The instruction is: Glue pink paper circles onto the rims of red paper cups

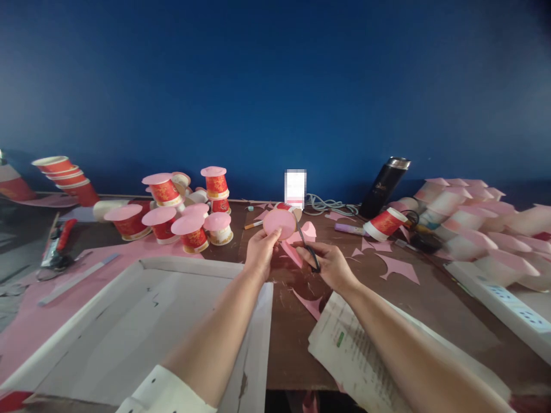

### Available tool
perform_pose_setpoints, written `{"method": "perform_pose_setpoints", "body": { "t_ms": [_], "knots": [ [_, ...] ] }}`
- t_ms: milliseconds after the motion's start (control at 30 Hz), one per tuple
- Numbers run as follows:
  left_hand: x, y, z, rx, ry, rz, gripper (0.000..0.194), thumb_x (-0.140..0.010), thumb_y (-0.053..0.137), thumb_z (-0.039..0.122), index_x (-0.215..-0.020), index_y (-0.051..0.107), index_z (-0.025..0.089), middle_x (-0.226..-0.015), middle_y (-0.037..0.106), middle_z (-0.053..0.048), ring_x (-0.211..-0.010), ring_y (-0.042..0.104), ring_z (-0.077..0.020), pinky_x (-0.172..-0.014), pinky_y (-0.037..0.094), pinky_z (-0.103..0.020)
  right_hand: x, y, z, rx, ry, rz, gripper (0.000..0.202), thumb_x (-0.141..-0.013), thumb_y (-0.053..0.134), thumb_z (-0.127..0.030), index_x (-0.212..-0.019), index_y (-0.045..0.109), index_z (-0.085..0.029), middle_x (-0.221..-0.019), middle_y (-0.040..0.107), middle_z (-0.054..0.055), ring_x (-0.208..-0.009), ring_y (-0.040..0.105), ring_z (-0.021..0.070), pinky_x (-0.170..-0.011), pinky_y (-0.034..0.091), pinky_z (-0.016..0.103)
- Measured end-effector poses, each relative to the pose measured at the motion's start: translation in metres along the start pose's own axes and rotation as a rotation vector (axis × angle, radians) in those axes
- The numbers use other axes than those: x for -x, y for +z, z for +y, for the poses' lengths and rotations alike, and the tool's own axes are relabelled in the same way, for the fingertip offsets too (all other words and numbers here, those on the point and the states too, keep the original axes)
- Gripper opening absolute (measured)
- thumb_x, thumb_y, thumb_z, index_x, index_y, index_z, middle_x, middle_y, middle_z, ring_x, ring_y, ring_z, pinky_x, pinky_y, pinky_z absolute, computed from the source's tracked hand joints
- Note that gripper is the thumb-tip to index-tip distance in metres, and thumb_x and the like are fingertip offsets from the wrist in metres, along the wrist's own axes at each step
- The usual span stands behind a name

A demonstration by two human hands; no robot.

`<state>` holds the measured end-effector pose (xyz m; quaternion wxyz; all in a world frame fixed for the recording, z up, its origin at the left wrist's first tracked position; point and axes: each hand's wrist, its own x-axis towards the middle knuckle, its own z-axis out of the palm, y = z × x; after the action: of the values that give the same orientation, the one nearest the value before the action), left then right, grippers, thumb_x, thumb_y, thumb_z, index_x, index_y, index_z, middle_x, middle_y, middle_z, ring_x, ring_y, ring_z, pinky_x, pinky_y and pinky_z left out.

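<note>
Pink disc (pixel 274 222) and scissors (pixel 316 265), both in hand

Wall (pixel 275 86): dark blue, plain, behind everything.
Tabletop (pixel 297 355): brown, marked with pale scratches.
Tray (pixel 142 321): white, shallow, at near left, below the left forearm.
Sheet (pixel 138 252): pink, on the left, partly under the tray.
Right-hand cups (pixel 456 221): a heap, lying tilted, pink pieces on their ends; the farthest right blurred.
Newspaper (pixel 344 344): printed, at near right, below the right forearm.
Left-hand cups (pixel 161 192): red and gold, several standing upside down with pink discs on top, some raised on others.
Power strip (pixel 503 304): white, at the right edge.
Nested cups (pixel 73 178): one leaning stack, far left.
Hands: two. Left hand (pixel 260 252), thumb and fingers gripping the disc; right hand (pixel 331 264), fingers closed around the scissors' handles.
Flask (pixel 383 186): black, silver cap, near the wall, right of centre.
Single cup (pixel 385 223): red and white, on its side before the flask.
Scissors: black, blades pointing up along the disc's right edge.
Disc: above mid-tabletop, face toward the viewer; a red cup shows behind it, whether joined cannot be told.
Cord (pixel 327 205): pale, coiled by the wall.
Scraps (pixel 400 269): pink offcuts, scattered around the hands.
Tube (pixel 346 229): purple, beside the single cup.
</note>
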<state>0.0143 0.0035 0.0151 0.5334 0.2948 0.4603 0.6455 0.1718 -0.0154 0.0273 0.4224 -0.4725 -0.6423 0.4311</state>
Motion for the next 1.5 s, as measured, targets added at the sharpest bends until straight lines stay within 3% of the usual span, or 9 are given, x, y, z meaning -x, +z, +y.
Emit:
{"method": "perform_pose_setpoints", "body": {
  "t_ms": [833,1167,1500],
  "knots": [
    [-0.0071,-0.0053,-0.0010,-0.007,0.023,0.020,0.032,-0.061,0.077,0.040,-0.067,0.060,0.014,-0.054,0.047,0.005,-0.049,0.041,-0.0039,-0.048,0.033,-0.017,0.0014,0.0015,-0.0009,0.010,-0.018,-0.040,0.046,-0.075,0.064,-0.055,-0.094,0.075,-0.015,-0.059,0.054,-0.001,-0.051,0.043,0.0086,-0.050,0.035,0.023],
    [-0.0073,-0.0054,0.0006,-0.016,0.012,0.017,0.035,-0.060,0.078,0.043,-0.065,0.058,0.015,-0.054,0.048,0.005,-0.049,0.041,-0.0040,-0.048,0.032,-0.017,0.0007,0.0039,-0.0026,-0.021,0.035,-0.031,0.053,-0.071,0.066,-0.056,-0.097,0.074,-0.011,-0.056,0.057,0.000,-0.049,0.044,0.0096,-0.050,0.035,0.025],
    [-0.0054,-0.0054,0.0040,-0.016,0.003,0.009,0.035,-0.059,0.078,0.043,-0.069,0.061,0.014,-0.057,0.049,0.004,-0.051,0.042,-0.0039,-0.049,0.033,-0.016,0.0002,0.0021,0.0032,0.016,0.020,-0.046,0.047,-0.072,0.068,-0.050,-0.102,0.074,-0.014,-0.059,0.058,-0.001,-0.051,0.044,0.0093,-0.051,0.035,0.023]
  ]
}}
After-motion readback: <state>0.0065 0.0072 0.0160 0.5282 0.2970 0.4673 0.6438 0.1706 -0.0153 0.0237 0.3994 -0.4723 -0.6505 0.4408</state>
